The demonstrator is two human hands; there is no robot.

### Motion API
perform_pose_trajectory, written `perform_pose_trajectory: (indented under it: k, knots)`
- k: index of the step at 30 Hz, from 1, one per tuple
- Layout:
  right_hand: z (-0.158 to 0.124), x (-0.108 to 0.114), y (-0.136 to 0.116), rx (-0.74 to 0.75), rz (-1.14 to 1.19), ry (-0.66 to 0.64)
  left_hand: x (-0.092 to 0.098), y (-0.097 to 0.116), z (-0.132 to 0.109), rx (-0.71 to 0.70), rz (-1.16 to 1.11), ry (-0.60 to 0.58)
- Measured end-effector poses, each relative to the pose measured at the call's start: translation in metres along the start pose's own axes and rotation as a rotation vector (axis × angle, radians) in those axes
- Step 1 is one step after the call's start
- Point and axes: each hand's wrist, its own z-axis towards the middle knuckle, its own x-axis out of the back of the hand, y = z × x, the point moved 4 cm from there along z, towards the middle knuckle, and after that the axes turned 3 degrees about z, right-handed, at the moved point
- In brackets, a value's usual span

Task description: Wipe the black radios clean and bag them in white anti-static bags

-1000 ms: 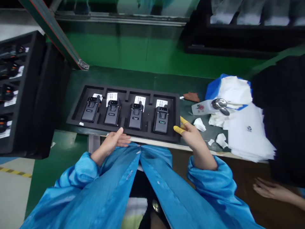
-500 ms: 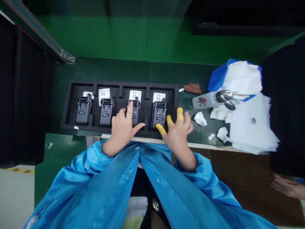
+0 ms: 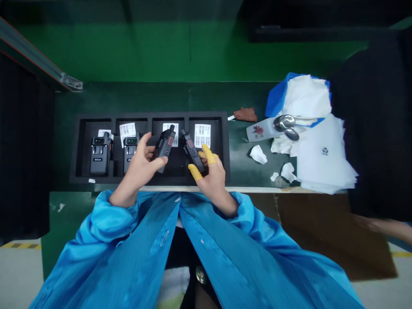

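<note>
A black foam tray point(image 3: 230, 141) with several slots lies on the green bench in front of me. My left hand point(image 3: 140, 165) grips a small black device point(image 3: 165, 143) and holds it tilted above the third slot. My right hand point(image 3: 210, 174), with yellow finger cots, grips a second black device point(image 3: 191, 150) lifted over the fourth slot. Two more black devices point(image 3: 99, 150) still sit upright in the two left slots. White barcode labels point(image 3: 202, 134) lie at the back of the slots.
White wipes point(image 3: 322, 159) are piled at the right, with a white bottle point(image 3: 264, 131) lying beside crumpled scraps point(image 3: 258, 153). A brown rag point(image 3: 245, 114) lies behind the tray. Dark trays stand at the far left. Another person's hand point(image 3: 391, 227) shows at the right edge.
Both hands reached onto the tray, closed on the two right-hand devices and lifted them out of their slots. The view shifted so the tray sits further left.
</note>
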Motion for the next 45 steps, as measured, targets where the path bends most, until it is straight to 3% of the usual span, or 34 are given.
perform_pose_trajectory:
  k: [3,5,9,15,20,24,26,32,35,38,41,45]
  knots:
    - [0.001,0.000,0.001,0.014,0.002,0.026,0.001,0.005,-0.005,0.048,-0.338,-0.076]
    - [0.002,0.001,0.000,0.027,-0.009,0.028,-0.004,0.008,-0.010,0.032,-0.444,-0.092]
    - [0.012,0.002,-0.009,-0.004,-0.130,-0.048,-0.017,0.008,-0.016,0.023,-0.469,-0.092]
    - [0.038,0.008,-0.016,-0.178,-0.288,-0.240,-0.022,0.006,-0.021,0.018,-0.442,-0.094]
    - [0.038,0.022,-0.005,-0.249,-0.015,-0.180,-0.018,0.009,-0.024,0.062,-0.458,-0.077]
    - [0.026,0.022,-0.003,-0.214,0.385,-0.071,-0.021,0.013,-0.024,0.046,-0.456,-0.211]
    - [0.021,0.020,-0.004,-0.175,0.472,0.017,-0.021,0.013,-0.023,-0.022,-0.389,-0.203]
    - [0.014,0.022,-0.008,-0.021,0.458,0.232,-0.010,0.022,-0.028,-0.663,0.152,0.252]
    - [0.011,0.023,-0.009,0.047,0.492,0.243,-0.011,0.025,-0.032,-0.782,0.246,0.325]
    - [0.009,0.023,-0.008,0.023,0.538,0.226,-0.011,0.023,-0.030,-0.640,0.117,0.282]
    - [0.011,0.024,-0.008,-0.102,0.650,0.176,-0.011,0.018,-0.024,-0.299,-0.155,0.154]
    - [0.018,0.021,-0.010,-0.463,0.999,-0.110,-0.016,0.018,-0.022,0.042,-0.519,-0.086]
